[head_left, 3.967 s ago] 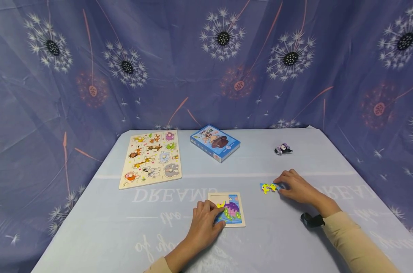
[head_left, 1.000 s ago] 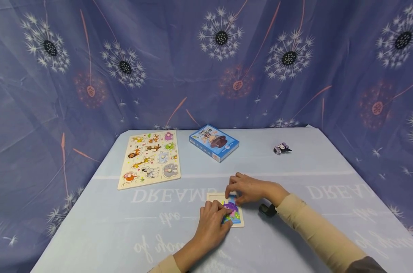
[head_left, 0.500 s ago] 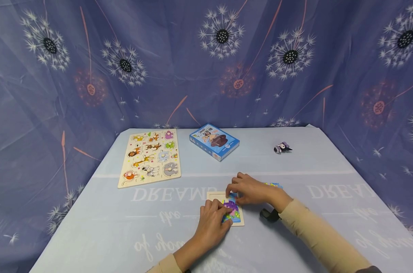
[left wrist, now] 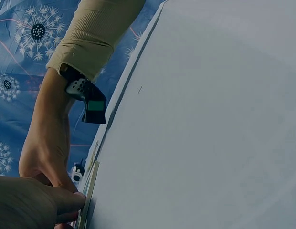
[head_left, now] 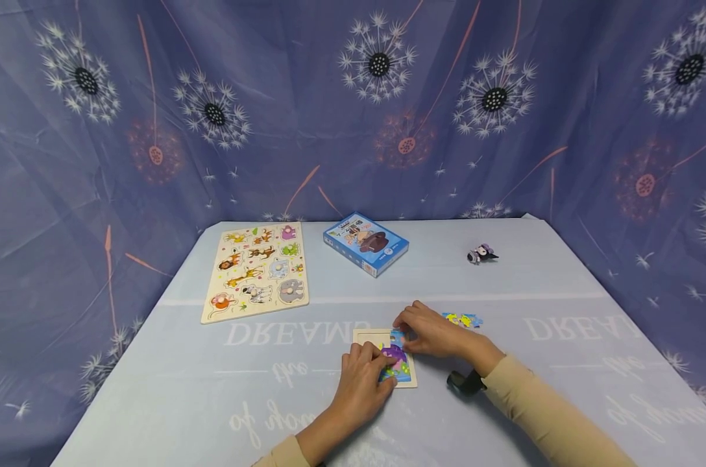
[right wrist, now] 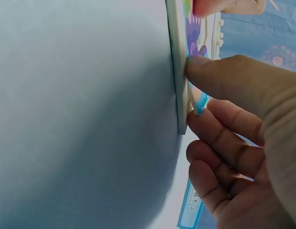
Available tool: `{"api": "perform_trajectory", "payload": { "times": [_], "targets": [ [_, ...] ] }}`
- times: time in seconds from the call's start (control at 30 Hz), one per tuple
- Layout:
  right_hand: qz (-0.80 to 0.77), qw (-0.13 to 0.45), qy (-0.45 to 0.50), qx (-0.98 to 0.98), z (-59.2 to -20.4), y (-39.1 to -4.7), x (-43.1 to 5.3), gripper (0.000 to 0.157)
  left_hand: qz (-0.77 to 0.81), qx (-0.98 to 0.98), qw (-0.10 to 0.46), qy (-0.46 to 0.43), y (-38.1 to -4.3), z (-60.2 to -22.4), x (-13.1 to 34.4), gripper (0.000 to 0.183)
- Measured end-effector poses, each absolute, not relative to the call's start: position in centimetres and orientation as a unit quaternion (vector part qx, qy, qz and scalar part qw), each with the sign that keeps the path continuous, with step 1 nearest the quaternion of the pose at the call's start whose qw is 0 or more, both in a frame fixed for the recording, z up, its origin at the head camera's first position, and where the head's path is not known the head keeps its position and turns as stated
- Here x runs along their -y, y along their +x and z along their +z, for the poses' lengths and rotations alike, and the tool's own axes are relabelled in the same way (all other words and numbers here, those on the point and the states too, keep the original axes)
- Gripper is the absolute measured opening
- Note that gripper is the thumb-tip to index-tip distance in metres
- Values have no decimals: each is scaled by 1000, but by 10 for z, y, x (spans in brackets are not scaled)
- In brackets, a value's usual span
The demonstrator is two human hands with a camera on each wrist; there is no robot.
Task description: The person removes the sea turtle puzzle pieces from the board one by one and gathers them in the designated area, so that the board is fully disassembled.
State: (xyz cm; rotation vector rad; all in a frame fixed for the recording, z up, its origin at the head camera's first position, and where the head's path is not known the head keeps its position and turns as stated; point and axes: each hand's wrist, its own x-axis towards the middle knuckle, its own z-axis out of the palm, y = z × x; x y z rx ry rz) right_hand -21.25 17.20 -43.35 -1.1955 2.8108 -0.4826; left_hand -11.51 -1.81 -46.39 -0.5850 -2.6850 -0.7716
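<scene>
Before me lies a small jigsaw tray (head_left: 413, 381) with a pale wooden rim and a purple, pink and blue picture. My left hand (head_left: 359, 379) holds it from the left, index finger reaching over the pieces and thumb at the near edge. At the far right corner, my right hand (head_left: 431, 332) pinches a blue puzzle piece (head_left: 396, 338) between thumb and fingers. The right wrist view shows this piece (right wrist: 200, 102) tilted at the tray's edge (right wrist: 173, 47). Just right of that hand lie loose blue-and-yellow puzzle pieces (head_left: 464, 319).
Toward the back left is a wooden animal peg puzzle (head_left: 256, 272). A blue box (head_left: 366, 243) lies at the back middle, and a small black-and-purple figurine (head_left: 482, 253) lies at the back right. A patterned blue curtain (head_left: 306, 130) hangs behind the table.
Over four seconds my right hand has come left from the loose pieces to the tray, bringing a piece. Lately it has drawn slightly right. My left hand has shifted slightly right over the tray.
</scene>
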Motion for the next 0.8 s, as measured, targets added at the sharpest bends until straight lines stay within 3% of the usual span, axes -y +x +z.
{"api": "perform_trajectory", "payload": {
  "times": [0.8],
  "targets": [
    [-172,29,-367,-914,-437,-210,-171,27,-264,931,145,-204,-114,-465,18,30]
  ]
}}
